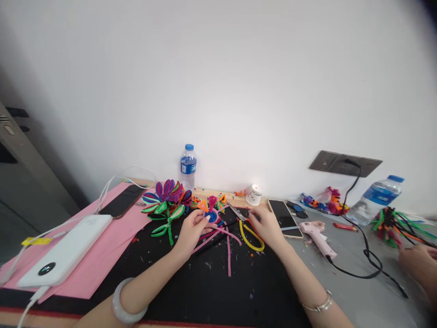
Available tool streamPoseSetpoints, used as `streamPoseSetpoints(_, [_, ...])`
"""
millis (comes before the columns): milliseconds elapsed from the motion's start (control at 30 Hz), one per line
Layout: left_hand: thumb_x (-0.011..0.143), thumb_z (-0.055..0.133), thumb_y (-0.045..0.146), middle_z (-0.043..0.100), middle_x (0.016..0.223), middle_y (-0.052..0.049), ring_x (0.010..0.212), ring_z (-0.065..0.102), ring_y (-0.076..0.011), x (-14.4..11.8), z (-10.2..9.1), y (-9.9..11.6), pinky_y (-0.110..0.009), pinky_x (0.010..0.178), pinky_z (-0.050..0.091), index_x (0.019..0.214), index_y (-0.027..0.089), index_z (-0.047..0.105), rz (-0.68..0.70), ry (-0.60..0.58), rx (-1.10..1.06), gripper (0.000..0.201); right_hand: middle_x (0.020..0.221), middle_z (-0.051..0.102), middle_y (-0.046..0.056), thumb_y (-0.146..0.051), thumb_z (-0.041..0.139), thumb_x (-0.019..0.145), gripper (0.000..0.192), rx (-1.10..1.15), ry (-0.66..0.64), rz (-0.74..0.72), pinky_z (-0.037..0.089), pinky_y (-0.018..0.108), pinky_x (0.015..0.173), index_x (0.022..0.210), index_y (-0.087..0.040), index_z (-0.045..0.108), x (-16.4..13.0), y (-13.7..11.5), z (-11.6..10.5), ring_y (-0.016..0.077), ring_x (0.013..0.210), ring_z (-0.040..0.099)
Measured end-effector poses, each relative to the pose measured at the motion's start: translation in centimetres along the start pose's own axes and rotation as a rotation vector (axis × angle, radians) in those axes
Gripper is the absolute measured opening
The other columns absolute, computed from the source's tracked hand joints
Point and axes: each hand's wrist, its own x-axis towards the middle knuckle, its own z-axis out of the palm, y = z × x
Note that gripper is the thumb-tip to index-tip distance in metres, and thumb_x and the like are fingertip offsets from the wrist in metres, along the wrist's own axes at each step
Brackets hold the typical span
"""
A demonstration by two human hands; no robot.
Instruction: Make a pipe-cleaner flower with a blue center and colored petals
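The left hand (189,230) and right hand (268,225) are apart from each other, the left pinching a flat, round blue coil of fuzzy stem (212,217) between thumb and fingers. The right hand is at the metal-bladed scissors with a yellow loop handle (251,248); whether its fingers grip them or only touch them, I cannot tell. Between the hands, long pink fuzzy stems (228,257) trail over the black work mat (211,294) that lies beneath both forearms. Just left of the left hand sits a cluster of looped fuzzy-stem petals (169,196) in purple, green, orange and other colours, and behind it stands a clear plastic bottle with a blue cap (188,166). Beyond the right hand is a small white cup (253,195); just to that hand's right lies a black-screened phone with a pale edge (284,214), then a pale pink glue gun (317,237). Well left of the left hand, a white power bank (68,248) rests on pink sheets (102,269). Well right of the right hand, another person's hand (419,259) is near a bundle of multicoloured fuzzy stems (387,228).
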Motion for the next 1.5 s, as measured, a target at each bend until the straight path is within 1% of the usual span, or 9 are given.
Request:
streamPoseSetpoints(133, [0.073,0.058,0.031,0.065,0.078,-0.001,0.073,0.067,-0.0177,0.1,0.0,0.0,-0.024,0.064,0.051,0.09,0.017,0.047,0.012,-0.009,-0.008,0.026,0.084,0.064,0.005,-0.015,0.043,0.079,0.02,0.086,-0.085,-0.113,0.04,0.026,0.072,0.087,-0.018,0.061,2.9,-2.1,2.9,0.0159,0.078,0.056])
streamPoseSetpoints(300, [0.071,0.061,0.03,0.062,0.07,0.002,0.071,0.067,-0.0171,0.1,0.0,0.1,-0.023,0.063,0.05,0.085,0.017,0.046,-0.01,0.003,-0.023,0.025,0.087,0.059,0.008,-0.012,0.048,0.077,0.017,0.081,-0.081,-0.045,0.038,0.028,0.078,0.085,-0.016,0.062,6.6,-2.4,6.0,0.0182,0.086,0.053])
streamPoseSetpoints(467, [0.07,0.063,0.034,0.06,0.066,0.002,0.07,0.067,-0.0178,0.2,0.1,0.2,-0.024,0.064,0.051,0.086,0.016,0.046,-0.015,0.012,-0.02,0.029,0.084,0.058,0.006,-0.008,0.051,0.071,0.015,0.179,-0.066,0.022,0.038,0.025,0.076,0.074,-0.017,0.062,7.7,-1.9,7.8,0.0163,0.082,0.053])
streamPoseSetpoints(700, [0.069,0.063,0.032,0.061,0.068,0.002,0.07,0.067,-0.0175,0.2,0.0,-0.2,-0.024,0.064,0.051,0.085,0.017,0.047,-0.022,0.001,-0.032,0.028,0.072,0.056,0.003,-0.021,0.042,0.073,0.017,0.426,0.035,0.147,0.041,0.026,0.06,0.08,-0.015,0.056,7.3,-1.2,6.2,0.0143,0.064,0.05])
streamPoseSetpoints(833, [0.07,0.061,0.029,0.06,0.068,0.003,0.07,0.067,-0.0163,0.1,-0.1,-0.4,-0.024,0.066,0.052,0.088,0.017,0.048,-0.047,-0.025,-0.042,0.025,0.053,0.051,-0.003,-0.028,0.038,0.074,0.02,0.62,-0.087,0.162,0.034,0.02,0.04,0.082,-0.016,0.052,6.0,-1.3,4.2,0.009,0.04,0.04])
streamPoseSetpoints(1033, [0.069,0.063,0.03,0.062,0.07,0.001,0.069,0.067,-0.0162,0.1,0.0,-0.6,-0.023,0.063,0.052,0.087,0.017,0.05,-0.099,-0.049,-0.022,0.026,0.068,0.061,0.0,-0.03,0.053,0.071,0.02,1.026,-0.324,0.18,0.038,0.019,0.043,0.085,-0.019,0.046,2.3,-1.9,2.5,0.0081,0.046,0.048])
streamPoseSetpoints(1233, [0.071,0.061,0.03,0.065,0.072,-0.003,0.071,0.067,-0.0178,0.4,-0.2,-1.0,-0.022,0.06,0.051,0.084,0.017,0.048,-0.13,-0.085,0.012,0.023,0.053,0.055,-0.005,-0.029,0.054,0.074,0.014,0.901,-0.261,0.195,0.029,0.017,0.038,0.076,-0.018,0.047,0.5,-2.0,3.0,0.0057,0.037,0.039])
streamPoseSetpoints(1367, [0.072,0.06,0.031,0.067,0.081,-0.007,0.076,0.067,-0.0194,0.3,-0.1,-1.0,-0.022,0.061,0.051,0.087,0.016,0.048,-0.135,-0.111,0.049,0.024,0.054,0.053,-0.006,-0.023,0.053,0.073,0.016,0.835,-0.195,0.204,0.029,0.018,0.039,0.088,-0.019,0.05,0.3,-2.7,3.1,0.0063,0.038,0.04])
streamPoseSetpoints(1500, [0.071,0.061,0.029,0.067,0.084,-0.009,0.075,0.067,-0.02,0.0,0.2,-0.5,-0.023,0.06,0.05,0.086,0.016,0.048,-0.154,-0.119,0.09,0.024,0.061,0.055,-0.002,-0.025,0.055,0.072,0.011,0.783,-0.122,0.188,0.033,0.02,0.042,0.078,-0.016,0.056,0.1,-3.1,3.3,0.0083,0.045,0.044])
